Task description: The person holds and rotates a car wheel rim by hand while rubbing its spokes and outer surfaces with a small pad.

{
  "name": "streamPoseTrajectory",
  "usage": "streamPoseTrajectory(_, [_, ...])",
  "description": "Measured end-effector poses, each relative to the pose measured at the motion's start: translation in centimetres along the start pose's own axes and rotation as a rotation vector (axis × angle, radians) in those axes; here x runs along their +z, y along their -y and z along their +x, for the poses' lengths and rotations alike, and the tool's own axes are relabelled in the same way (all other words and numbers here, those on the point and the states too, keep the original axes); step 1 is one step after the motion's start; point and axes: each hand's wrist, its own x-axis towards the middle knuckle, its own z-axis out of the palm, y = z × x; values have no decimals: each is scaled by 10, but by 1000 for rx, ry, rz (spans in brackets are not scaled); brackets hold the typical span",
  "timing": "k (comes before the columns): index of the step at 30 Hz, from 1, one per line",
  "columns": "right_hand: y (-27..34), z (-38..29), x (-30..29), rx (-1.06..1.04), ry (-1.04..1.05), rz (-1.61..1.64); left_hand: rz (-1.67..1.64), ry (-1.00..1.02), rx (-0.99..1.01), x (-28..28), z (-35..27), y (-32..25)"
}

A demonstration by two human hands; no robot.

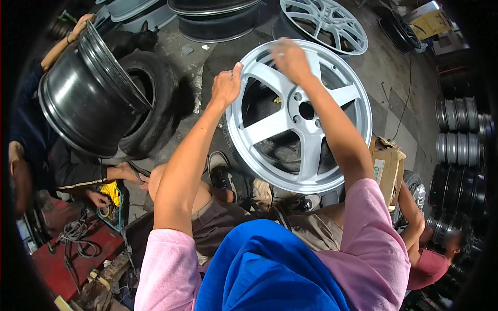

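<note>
A pale grey five-spoke car wheel rim (307, 163) lies face up in front of me, tilted a little, with a dark tyre partly visible beneath it. My left hand (227, 85) grips the rim's outer lip at the upper left, thumb on the edge. Blurred by motion, my right hand (288, 60) is over the upper part of the rim near a spoke; its fingers are bent, and whether they hold something small cannot be made out.
At left a person holds a glossy black wheel barrel (85, 93) beside a tyre (167, 81); a black cat (132, 41) is behind. Another multi-spoke rim (327, 23) lies beyond mine. To the right are a cardboard box (383, 171), a person in red (428, 268) and stacked wheels (457, 149).
</note>
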Motion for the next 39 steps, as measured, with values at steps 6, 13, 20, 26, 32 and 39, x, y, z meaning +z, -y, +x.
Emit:
streamPoseTrajectory(6, [45, 30, -18, -303, 340, 156, 7, -19, 13, -3, 4, 13])
streamPoseTrajectory(13, [-107, -71, -125, 171, 209, -362, 24, -6, 13, 4, 10, 18])
streamPoseTrajectory(20, [44, -272, -241, 318, 92, -511, 42, -15, 35, 4, 11, 9])
streamPoseTrajectory(26, [239, -268, -221, 631, 124, -188, 33, -92, 115, 3, 0, 5])
streamPoseTrajectory(32, [228, -273, -256, 1023, -190, 334, 81, -380, 437, -10, -27, -17])
streamPoseTrajectory(39, [224, -311, -240, 401, 141, -131, 330, 622, 764, -45, -159, -80])
